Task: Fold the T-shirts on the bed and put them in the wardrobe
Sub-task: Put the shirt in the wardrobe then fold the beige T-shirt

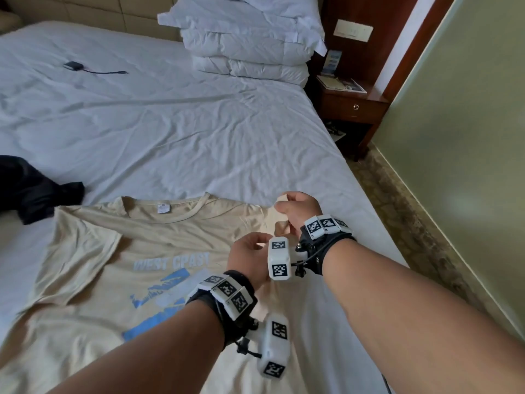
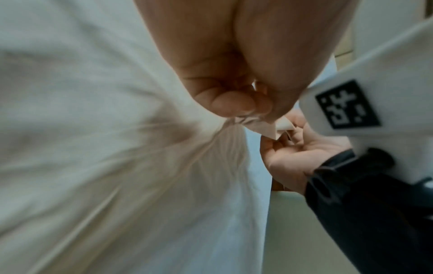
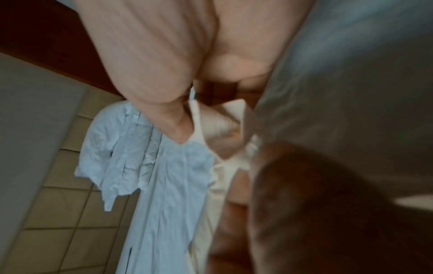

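Note:
A beige T-shirt [image 1: 119,251] with blue "WEST COAST" print lies face up on the white bed [image 1: 176,132], collar toward the pillows. Both hands work at its right sleeve near the bed's right edge. My left hand [image 1: 250,254] pinches a bunch of the beige fabric [image 2: 248,120] between thumb and fingers. My right hand [image 1: 295,211], just beyond it, pinches the sleeve's edge [image 3: 225,128]. In the left wrist view the T-shirt [image 2: 117,148] pulls into creases toward the pinch, and the right hand [image 2: 295,153] shows behind it.
A black garment [image 1: 31,186] lies at the bed's left edge. A small black device with a cable [image 1: 76,66] rests farther up the sheet. Stacked white pillows [image 1: 250,41] sit at the headboard. A wooden nightstand [image 1: 352,103] and patterned carpet [image 1: 412,211] run along the right.

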Demonstrator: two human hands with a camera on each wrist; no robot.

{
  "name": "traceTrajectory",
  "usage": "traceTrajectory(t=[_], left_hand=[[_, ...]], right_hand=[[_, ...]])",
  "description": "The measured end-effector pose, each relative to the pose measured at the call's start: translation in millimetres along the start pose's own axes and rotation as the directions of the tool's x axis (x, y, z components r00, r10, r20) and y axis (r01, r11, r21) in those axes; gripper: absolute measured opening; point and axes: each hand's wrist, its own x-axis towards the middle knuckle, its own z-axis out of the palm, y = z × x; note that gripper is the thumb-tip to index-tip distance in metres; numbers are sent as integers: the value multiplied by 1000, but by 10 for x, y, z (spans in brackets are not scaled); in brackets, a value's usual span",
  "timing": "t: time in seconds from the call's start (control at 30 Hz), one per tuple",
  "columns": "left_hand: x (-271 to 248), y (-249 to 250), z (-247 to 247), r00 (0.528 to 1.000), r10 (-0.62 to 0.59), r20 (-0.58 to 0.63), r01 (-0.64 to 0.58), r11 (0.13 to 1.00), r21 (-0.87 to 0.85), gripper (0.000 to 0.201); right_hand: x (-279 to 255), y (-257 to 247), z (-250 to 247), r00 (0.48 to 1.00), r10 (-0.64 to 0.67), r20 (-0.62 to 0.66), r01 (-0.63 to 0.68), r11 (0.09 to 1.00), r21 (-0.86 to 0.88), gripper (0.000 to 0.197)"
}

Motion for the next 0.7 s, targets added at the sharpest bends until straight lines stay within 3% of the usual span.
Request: traceTrajectory(t=[0.1,0.2,0.27,0.43,0.6,0.7], left_hand=[[-22,33,-193,991,-113,-70,101,984,-145,13],[-34,-41,-467,974,-184,-135,162,974,-158,9],[-20,-126,-641,963,-232,-136,209,964,-164,13],[-62,-203,-838,962,-252,-107,233,958,-164,14],[-34,-278,-850,962,-249,-112,226,957,-184,11],[-55,-282,-861,963,-254,-85,231,950,-211,10]], right_hand=[[-103,-155,243,997,-62,45,63,998,-26,28],[-233,-203,459,961,2,276,-21,998,64,40],[-329,-200,547,923,40,382,-53,998,23,42],[-416,-3,650,964,42,263,-16,995,-99,21],[-474,240,755,967,56,249,-22,990,-139,25],[-561,337,787,961,24,274,51,963,-264,28]])
